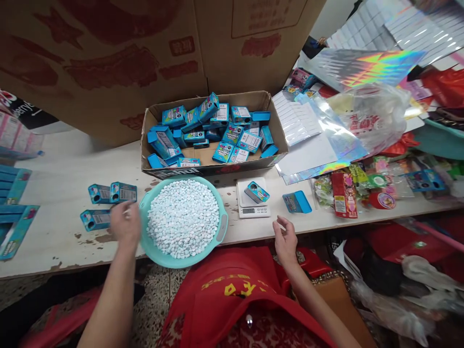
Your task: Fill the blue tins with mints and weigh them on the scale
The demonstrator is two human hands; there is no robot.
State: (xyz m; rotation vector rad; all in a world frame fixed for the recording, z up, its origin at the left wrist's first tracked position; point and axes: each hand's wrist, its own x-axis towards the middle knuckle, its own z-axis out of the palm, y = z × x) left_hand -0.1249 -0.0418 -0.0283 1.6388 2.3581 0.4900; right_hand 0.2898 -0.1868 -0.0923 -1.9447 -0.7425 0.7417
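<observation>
My left hand point(125, 223) is smeared by motion at the left rim of a turquoise basin point(224, 227). Its fingers look curled in, with a small whitish spot at them that I cannot make out. Pale blue and white candies point(183, 217) fill the basin. Close beside that hand lie small blue candy boxes point(123, 192). My right hand point(285, 240) hovers at the table's front edge, fingers apart and holding nothing. Nearest to it are a white digital scale point(253, 211), bearing one blue candy box point(257, 192), and an open blue carton point(297, 202).
Behind the basin, a low cardboard box point(213, 170) holds many blue candy boxes. A large carton point(174, 58) rises behind it. Shiny sheets point(326, 140), a plastic bag point(373, 111) and wrapped sweets point(344, 193) crowd the right. Flat blue cartons point(16, 227) lie far left.
</observation>
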